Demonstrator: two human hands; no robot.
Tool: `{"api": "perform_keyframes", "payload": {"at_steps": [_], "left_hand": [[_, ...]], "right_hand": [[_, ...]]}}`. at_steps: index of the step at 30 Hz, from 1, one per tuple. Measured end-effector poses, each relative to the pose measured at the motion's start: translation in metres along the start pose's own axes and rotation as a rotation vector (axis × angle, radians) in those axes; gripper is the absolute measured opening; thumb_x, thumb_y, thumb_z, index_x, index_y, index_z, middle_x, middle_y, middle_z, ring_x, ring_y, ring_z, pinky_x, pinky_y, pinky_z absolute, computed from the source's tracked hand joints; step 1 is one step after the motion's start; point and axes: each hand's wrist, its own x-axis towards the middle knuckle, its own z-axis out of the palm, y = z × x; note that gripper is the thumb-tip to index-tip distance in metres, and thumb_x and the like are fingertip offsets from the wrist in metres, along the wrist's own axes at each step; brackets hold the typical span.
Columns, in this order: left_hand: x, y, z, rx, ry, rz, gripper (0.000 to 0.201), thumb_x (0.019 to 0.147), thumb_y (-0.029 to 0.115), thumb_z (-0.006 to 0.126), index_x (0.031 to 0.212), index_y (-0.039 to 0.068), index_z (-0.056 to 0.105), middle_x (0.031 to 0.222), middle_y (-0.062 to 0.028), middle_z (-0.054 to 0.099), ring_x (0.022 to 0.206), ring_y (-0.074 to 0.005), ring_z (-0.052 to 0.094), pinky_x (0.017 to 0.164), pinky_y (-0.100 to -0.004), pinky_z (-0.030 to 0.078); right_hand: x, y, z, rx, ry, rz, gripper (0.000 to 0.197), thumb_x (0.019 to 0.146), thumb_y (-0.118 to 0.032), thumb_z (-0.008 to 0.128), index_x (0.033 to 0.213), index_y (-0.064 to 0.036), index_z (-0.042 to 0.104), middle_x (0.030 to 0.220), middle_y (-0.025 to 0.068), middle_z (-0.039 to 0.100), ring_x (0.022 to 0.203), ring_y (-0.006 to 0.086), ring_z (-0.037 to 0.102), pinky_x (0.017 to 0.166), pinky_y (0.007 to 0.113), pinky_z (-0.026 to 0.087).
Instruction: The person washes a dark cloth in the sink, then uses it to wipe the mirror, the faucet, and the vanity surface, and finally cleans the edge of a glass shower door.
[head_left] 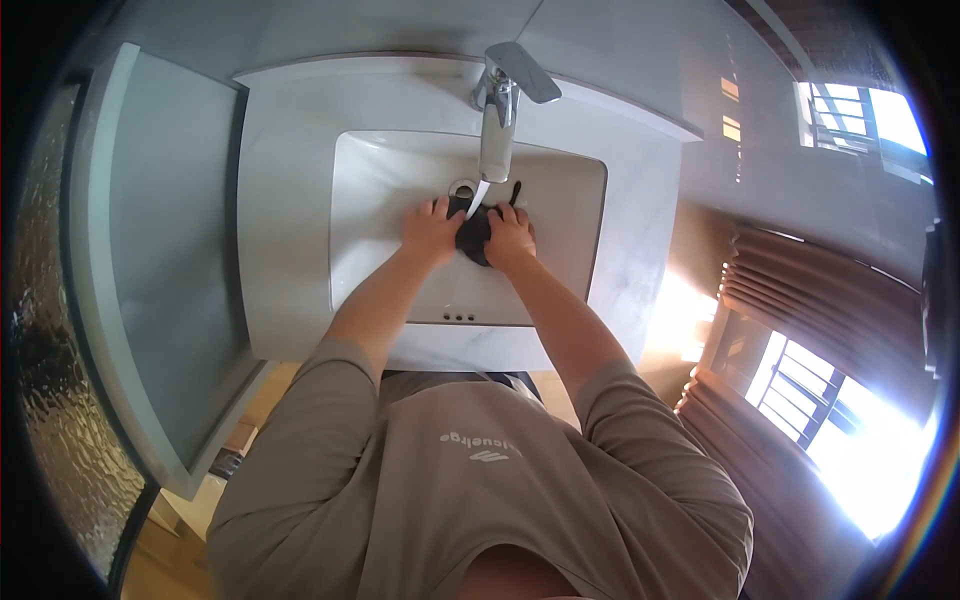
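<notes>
A dark, soft-looking cloth item [474, 241] is in the white sink basin [375, 190], under a stream of running water [479, 198]. My left hand [431, 230] grips its left side, with the fingers bent over the edge. On the opposite side, my right hand [511, 236] is closed on the cloth too. A thin black strip [516, 192] sticks up just beyond the right fingers; whether it belongs to the cloth cannot be told. The chrome faucet [498, 140] stands above both hands, its lever tilted to the right. What kind of cloth article this is does not show clearly.
A round drain [462, 189] lies just beyond the cloth, and small overflow holes [459, 317] are in the basin's near wall. A pale marbled countertop [285, 220] surrounds the basin. A grey panel [180, 220] stands at left; brown curtains [820, 285] hang by a bright window at right.
</notes>
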Motion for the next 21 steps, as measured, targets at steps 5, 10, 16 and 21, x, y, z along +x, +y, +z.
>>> {"api": "perform_keyframes", "payload": {"at_steps": [5,10,16,21], "left_hand": [[0.006,-0.003,0.01,-0.676,-0.727,-0.755,0.039,0.077,0.023,0.064,0.105,-0.004,0.057,0.11,-0.0209,0.063,0.098,-0.0364,0.061,0.087,-0.043,0.049],[-0.009,0.0,0.022,-1.894,-0.021,-1.3,0.027,0.08,0.021,0.061,0.097,0.0,0.059,0.086,-0.012,0.062,0.082,-0.0286,0.063,0.076,-0.0387,0.052],[0.017,0.016,0.002,-2.312,0.07,-1.278,0.027,0.086,0.027,0.056,0.096,0.002,0.06,0.083,-0.0087,0.06,0.077,-0.0218,0.061,0.066,-0.035,0.05],[0.028,0.032,0.016,-1.568,-0.144,-1.07,0.042,0.088,0.034,0.061,0.094,-0.008,0.063,0.082,-0.009,0.065,0.074,-0.0215,0.06,0.066,-0.0372,0.047]], "right_hand": [[0.017,0.001,0.006,0.296,-0.48,0.417,0.042,0.076,-0.02,0.072,0.111,-0.0024,0.057,0.093,0.0164,0.064,0.085,0.0312,0.064,0.083,0.038,0.053],[0.025,-0.007,-0.013,1.221,-0.411,0.673,0.027,0.079,-0.027,0.07,0.084,-0.0014,0.065,0.07,0.012,0.06,0.069,0.0183,0.061,0.064,0.038,0.049],[0.014,-0.049,-0.055,0.584,-0.249,-0.075,0.024,0.088,-0.028,0.059,0.087,-0.0038,0.064,0.079,0.0162,0.067,0.072,0.033,0.065,0.065,0.047,0.048],[0.052,0.003,-0.025,0.306,-0.298,0.567,0.028,0.091,-0.031,0.058,0.085,-0.0035,0.062,0.083,0.0172,0.068,0.075,0.0367,0.064,0.067,0.046,0.049]]}}
